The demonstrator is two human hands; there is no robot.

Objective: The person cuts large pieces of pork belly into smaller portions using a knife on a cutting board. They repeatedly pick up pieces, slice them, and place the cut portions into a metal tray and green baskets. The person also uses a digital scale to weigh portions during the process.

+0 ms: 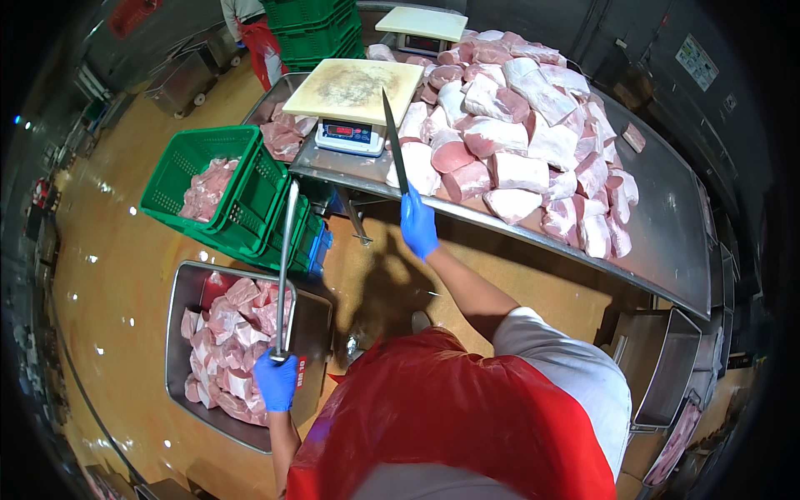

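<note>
My right hand [419,223], in a blue glove, is closed round the handle of a long knife [395,146]. Its dark blade points up and away, crossing in front of the cutting board [354,87] on the scale and the edge of the meat pile. My left hand [276,381], also gloved in blue, grips a sharpening steel [287,258] by its handle. The steel's rod stands out away from me, over the rim of a metal bin [179,333] holding cut meat [229,342]. Knife and steel are apart.
A big pile of meat blocks [529,125] covers much of the metal table [667,225]. Beside it is a digital scale [350,137]. Stacked green crates [162,187] with meat stand left of the table. Another person [254,37] is at the far left. Metal bins [658,367] stand right.
</note>
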